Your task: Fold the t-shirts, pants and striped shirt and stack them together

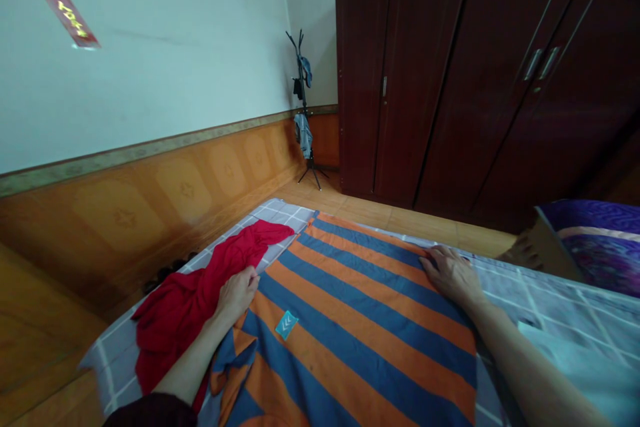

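Note:
An orange and blue striped garment (350, 307) lies spread over a grey checked bed cover (540, 287), its near left part bunched in folds. A small teal patch (287, 325) shows on the stripes. My left hand (241, 288) is closed on the garment's left edge, fingers curled under. On the far right edge of the garment rests my right hand (451, 271), its thumb and fingers pinching the cloth there. A crumpled red cloth (200, 290) lies to the left, partly beneath my left forearm.
Dark red wardrobes (425, 80) stand beyond the bed. A coat rack (303, 100) with clothes stands in the corner. Purple bedding (600, 233) is at the right, and a pale blue cloth (580, 367) lies near my right forearm.

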Tool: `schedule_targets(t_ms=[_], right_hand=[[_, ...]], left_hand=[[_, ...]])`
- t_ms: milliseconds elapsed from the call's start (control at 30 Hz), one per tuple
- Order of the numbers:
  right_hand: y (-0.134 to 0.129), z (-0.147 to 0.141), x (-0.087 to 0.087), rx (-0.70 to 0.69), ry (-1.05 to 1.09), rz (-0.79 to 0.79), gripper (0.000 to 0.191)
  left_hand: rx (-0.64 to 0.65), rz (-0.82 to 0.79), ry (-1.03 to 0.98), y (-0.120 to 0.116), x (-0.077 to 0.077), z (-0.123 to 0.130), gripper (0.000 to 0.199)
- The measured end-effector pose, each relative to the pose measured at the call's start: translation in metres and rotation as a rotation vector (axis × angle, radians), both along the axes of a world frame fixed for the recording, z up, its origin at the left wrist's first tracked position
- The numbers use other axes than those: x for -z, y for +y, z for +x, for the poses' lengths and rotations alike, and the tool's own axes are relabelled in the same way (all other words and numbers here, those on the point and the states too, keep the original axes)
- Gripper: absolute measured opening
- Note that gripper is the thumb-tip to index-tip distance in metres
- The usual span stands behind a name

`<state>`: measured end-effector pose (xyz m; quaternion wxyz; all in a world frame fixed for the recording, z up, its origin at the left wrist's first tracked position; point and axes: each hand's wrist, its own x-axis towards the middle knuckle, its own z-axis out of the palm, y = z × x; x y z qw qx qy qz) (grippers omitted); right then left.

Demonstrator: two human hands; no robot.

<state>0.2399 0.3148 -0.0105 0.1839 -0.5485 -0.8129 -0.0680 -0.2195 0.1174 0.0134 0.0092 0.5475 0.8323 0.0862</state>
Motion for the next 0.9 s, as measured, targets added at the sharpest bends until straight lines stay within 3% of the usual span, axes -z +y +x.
schedule_targets(t_ms=[133, 233, 300, 367, 433, 567, 633, 733, 900], right_hand=[[-0.001, -0.001, -0.001, -0.012, -0.011, 0.014, 0.032], [0.000, 0.000, 0.000, -0.018, -0.016, 0.026, 0.032], [0.002, 0.000, 0.002, -0.025, -0.013, 0.029, 0.033], [0.004, 0.002, 0.004, -0.029, -0.004, 0.026, 0.033], [0.005, 0.002, 0.005, -0.025, 0.003, 0.020, 0.032], [0.003, 0.002, 0.004, -0.013, 0.000, 0.013, 0.031], [0.002, 0.000, 0.001, -0.010, -0.005, 0.016, 0.032], [0.000, -0.001, -0.001, -0.007, -0.016, 0.030, 0.031], [-0.001, -0.001, -0.001, -0.002, -0.032, 0.034, 0.030]], left_hand=[[-0.035, 0.005, 0.010, -0.004, 0.000, -0.006, 0.020], [0.027, 0.047, 0.029, -0.002, -0.008, 0.012, 0.023], [0.229, 0.076, 0.023, 0.007, -0.013, 0.033, 0.031], [0.529, 0.045, -0.016, 0.026, -0.016, 0.052, 0.045], [0.665, -0.060, -0.049, 0.051, -0.014, 0.065, 0.058], [0.460, -0.094, -0.012, 0.101, -0.007, 0.065, 0.072], [0.453, -0.057, 0.005, 0.120, -0.004, 0.063, 0.069], [0.498, -0.061, 0.016, 0.139, 0.003, 0.065, 0.064], [0.406, -0.068, 0.024, 0.156, 0.012, 0.060, 0.064]])
